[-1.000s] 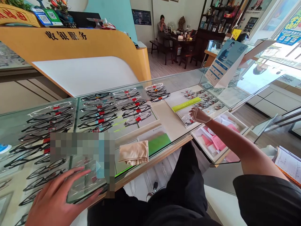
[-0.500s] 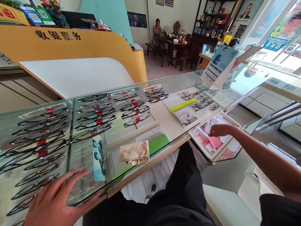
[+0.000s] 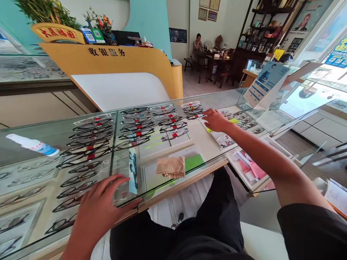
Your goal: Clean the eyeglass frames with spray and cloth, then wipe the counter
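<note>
My left hand [image 3: 104, 202] rests near the front edge of the glass display case [image 3: 206, 168], its fingers spread and holding nothing. Several eyeglasses [image 3: 135, 135] with red tags lie in rows under the glass beyond it. A folded beige cloth [image 3: 171, 167] sits on the glass top between my hands. Farther off, my right hand [image 3: 215, 121] reaches over the case, fingers loosely bent and apart, with nothing visible in them. It is above the right end of the eyeglass rows. To the far left a white spray bottle [image 3: 32, 144] with a blue label lies on the glass.
An open drawer [image 3: 251, 168] with pink and white papers juts out under my right forearm. A sign stand [image 3: 267, 85] stands on the case at the right. Behind it is a yellow cashier counter [image 3: 177, 79]. One person [image 3: 197, 45] sits at a dark table.
My right hand has moved from above the open drawer, up and left, to over the glass top. The view has shifted left, bringing the spray bottle into sight. My left hand stays at the edge.
</note>
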The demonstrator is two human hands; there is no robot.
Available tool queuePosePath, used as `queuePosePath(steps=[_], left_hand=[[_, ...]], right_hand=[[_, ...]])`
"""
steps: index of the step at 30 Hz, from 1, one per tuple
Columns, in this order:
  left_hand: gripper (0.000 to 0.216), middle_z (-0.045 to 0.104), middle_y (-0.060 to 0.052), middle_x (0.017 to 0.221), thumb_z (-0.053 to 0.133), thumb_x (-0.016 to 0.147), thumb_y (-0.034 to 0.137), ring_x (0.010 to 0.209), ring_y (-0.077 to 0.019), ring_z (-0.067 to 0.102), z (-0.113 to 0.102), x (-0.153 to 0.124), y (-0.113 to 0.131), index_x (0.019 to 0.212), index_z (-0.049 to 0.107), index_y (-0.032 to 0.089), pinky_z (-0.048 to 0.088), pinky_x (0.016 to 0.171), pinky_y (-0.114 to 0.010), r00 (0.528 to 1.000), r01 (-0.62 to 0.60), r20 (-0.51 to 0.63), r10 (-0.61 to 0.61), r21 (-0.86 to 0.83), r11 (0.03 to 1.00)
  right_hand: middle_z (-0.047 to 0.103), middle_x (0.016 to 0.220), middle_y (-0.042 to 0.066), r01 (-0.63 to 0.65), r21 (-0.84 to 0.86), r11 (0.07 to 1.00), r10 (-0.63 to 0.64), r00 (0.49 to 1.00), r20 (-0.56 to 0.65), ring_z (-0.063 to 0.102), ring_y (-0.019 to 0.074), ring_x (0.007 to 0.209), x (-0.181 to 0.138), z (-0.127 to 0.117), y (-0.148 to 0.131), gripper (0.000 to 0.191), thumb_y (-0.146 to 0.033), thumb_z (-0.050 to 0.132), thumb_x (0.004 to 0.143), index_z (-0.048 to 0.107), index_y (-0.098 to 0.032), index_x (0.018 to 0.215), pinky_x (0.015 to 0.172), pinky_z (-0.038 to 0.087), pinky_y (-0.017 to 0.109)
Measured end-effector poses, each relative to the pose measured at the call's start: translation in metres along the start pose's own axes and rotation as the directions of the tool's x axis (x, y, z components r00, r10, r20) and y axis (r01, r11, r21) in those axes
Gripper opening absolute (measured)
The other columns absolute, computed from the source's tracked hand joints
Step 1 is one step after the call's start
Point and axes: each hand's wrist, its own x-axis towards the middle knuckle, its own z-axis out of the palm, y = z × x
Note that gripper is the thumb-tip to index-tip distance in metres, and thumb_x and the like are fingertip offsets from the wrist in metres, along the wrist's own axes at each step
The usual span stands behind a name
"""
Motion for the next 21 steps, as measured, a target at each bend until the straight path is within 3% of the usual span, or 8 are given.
queuePosePath(steps=[2, 5, 10, 13, 16, 19, 21], left_hand=[[0.064, 0.066, -0.015, 0.151, 0.071, 0.087, 0.068, 0.139, -0.0414, 0.061, -0.002, 0.0, 0.001, 0.133, 0.071, 0.023, 0.049, 0.116, -0.059, 1.0, -0.009, -0.001, 0.009, -0.024, 1.0], [0.06, 0.067, -0.016, 0.149, 0.072, 0.088, 0.064, 0.137, -0.0409, 0.063, -0.003, -0.002, 0.001, 0.132, 0.072, 0.023, 0.049, 0.117, -0.058, 0.999, -0.027, -0.026, 0.025, -0.064, 0.998], [0.063, 0.069, -0.015, 0.146, 0.074, 0.084, 0.069, 0.134, -0.0409, 0.065, -0.001, -0.003, -0.001, 0.129, 0.072, 0.026, 0.05, 0.117, -0.057, 0.997, -0.041, -0.075, 0.033, -0.102, 0.994], [0.062, 0.068, -0.015, 0.147, 0.071, 0.086, 0.069, 0.136, -0.041, 0.063, -0.001, -0.001, -0.001, 0.131, 0.072, 0.025, 0.05, 0.117, -0.058, 0.999, -0.032, -0.046, 0.028, -0.085, 0.996], [0.065, 0.067, -0.014, 0.149, 0.07, 0.085, 0.071, 0.133, -0.0399, 0.064, -0.002, 0.0, -0.001, 0.131, 0.071, 0.025, 0.05, 0.116, -0.057, 1.0, -0.007, -0.015, 0.006, -0.05, 0.999], [0.065, 0.066, -0.013, 0.148, 0.067, 0.085, 0.071, 0.131, -0.039, 0.064, -0.001, 0.0, 0.0, 0.133, 0.068, 0.027, 0.048, 0.118, -0.057, 1.0, -0.011, -0.025, 0.01, -0.019, 1.0], [0.065, 0.065, -0.014, 0.148, 0.064, 0.086, 0.071, 0.132, -0.0398, 0.063, 0.0, 0.0, 0.001, 0.135, 0.066, 0.028, 0.047, 0.118, -0.058, 0.999, -0.028, -0.023, 0.028, 0.0, 1.0]], right_hand=[[0.054, 0.169, 0.02, -0.006, -0.04, 0.999, 0.008, 0.999, 0.042, 0.04, 0.0453, 0.153, 0.031, 0.015, -0.006, 0.043, -0.025, 0.054, 0.101, 0.074, -0.01, 0.135, 0.117, 0.039, 0.061], [0.063, 0.158, 0.022, -0.009, -0.038, 0.999, 0.01, 0.999, 0.033, 0.047, 0.0471, 0.142, 0.055, 0.026, -0.012, 0.043, -0.023, 0.053, 0.099, 0.075, -0.01, 0.133, 0.111, 0.04, 0.063], [0.068, 0.152, 0.021, -0.026, -0.023, 0.999, 0.025, 0.999, -0.029, 0.048, 0.0447, 0.139, 0.037, 0.021, -0.001, 0.043, -0.024, 0.047, 0.103, 0.077, -0.013, 0.131, 0.11, 0.042, 0.061], [0.066, 0.158, 0.016, -0.016, 0.049, 0.999, 0.021, 0.994, -0.106, 0.049, 0.0415, 0.143, -0.015, 0.001, 0.016, 0.045, -0.027, 0.045, 0.107, 0.076, -0.016, 0.137, 0.116, 0.042, 0.061], [0.066, 0.157, 0.01, 0.018, 0.183, 0.983, 0.011, 0.988, -0.157, 0.054, 0.0384, 0.146, -0.1, -0.032, 0.032, 0.047, -0.034, 0.042, 0.11, 0.075, -0.026, 0.142, 0.124, 0.041, 0.062], [0.065, 0.158, 0.005, -0.074, 0.254, 0.964, 0.091, 0.994, -0.056, 0.055, 0.0365, 0.15, -0.2, -0.063, 0.049, 0.051, -0.053, 0.04, 0.111, 0.071, -0.039, 0.15, 0.128, 0.042, 0.061], [0.069, 0.154, 0.008, -0.155, 0.282, 0.947, 0.14, 0.987, 0.074, 0.061, 0.0346, 0.146, -0.259, -0.068, 0.063, 0.056, -0.063, 0.038, 0.11, 0.073, -0.04, 0.147, 0.124, 0.049, 0.055]])
